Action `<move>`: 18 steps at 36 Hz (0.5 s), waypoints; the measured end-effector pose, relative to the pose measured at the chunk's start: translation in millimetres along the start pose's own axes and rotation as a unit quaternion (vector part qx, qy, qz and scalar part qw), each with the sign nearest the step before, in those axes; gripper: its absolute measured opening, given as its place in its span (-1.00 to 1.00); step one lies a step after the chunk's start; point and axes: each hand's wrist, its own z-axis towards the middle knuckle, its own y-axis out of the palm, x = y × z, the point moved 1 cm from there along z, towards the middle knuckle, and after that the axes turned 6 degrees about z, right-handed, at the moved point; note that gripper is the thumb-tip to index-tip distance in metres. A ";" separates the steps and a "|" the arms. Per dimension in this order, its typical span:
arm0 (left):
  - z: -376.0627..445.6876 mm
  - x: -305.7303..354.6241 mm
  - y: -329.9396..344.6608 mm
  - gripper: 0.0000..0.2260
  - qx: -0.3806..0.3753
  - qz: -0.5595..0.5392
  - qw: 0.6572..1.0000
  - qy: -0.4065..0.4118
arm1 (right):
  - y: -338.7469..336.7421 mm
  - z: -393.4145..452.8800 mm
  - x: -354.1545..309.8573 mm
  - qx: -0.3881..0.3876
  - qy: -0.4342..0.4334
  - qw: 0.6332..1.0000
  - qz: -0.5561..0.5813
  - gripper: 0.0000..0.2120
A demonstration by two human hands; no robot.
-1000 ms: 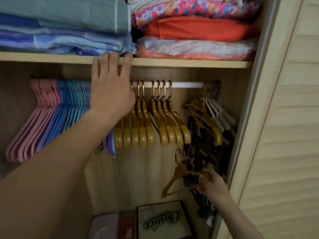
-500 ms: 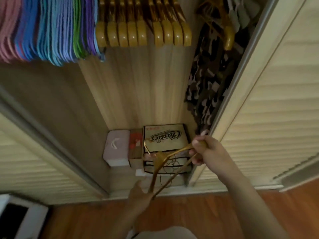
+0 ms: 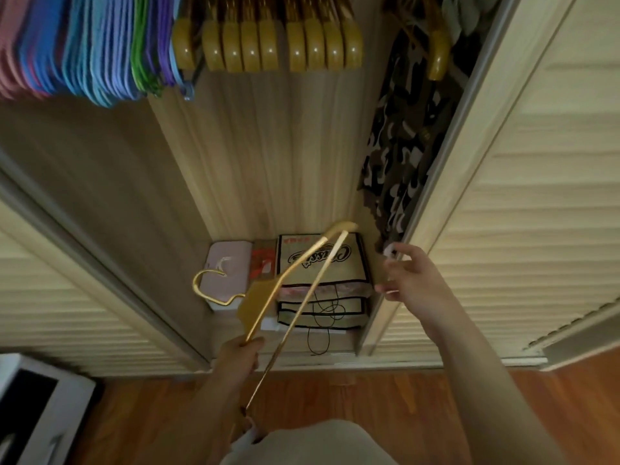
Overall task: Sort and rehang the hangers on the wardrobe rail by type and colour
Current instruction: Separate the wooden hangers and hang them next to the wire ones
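My left hand (image 3: pixel 240 359) clamps one shoulder tip of the gold wooden hanger (image 3: pixel 295 280), long axis running up-right toward the wardrobe's right door edge, where my nearer right hand (image 3: pixel 411 283) hovers, fingers loosely spread, empty.

Dim, warm light; soft overall blur, wide-angle bending at the edges.
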 end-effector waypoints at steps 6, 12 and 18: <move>-8.4 27.3 21.7 -0.93 -0.064 -0.245 0.964 -0.082 | 0.9 -0.1 16.6 -0.093 0.054 0.989 -0.103 -0.83; -22.2 64.2 55.5 -0.89 -0.113 -0.403 0.905 -0.076 | 28.8 -20.0 21.6 -0.214 0.064 0.953 -0.204 -0.77; -35.1 83.7 83.1 -0.85 -0.179 -0.384 0.906 -0.020 | 53.5 -35.7 36.0 -0.278 0.044 0.936 -0.211 -0.91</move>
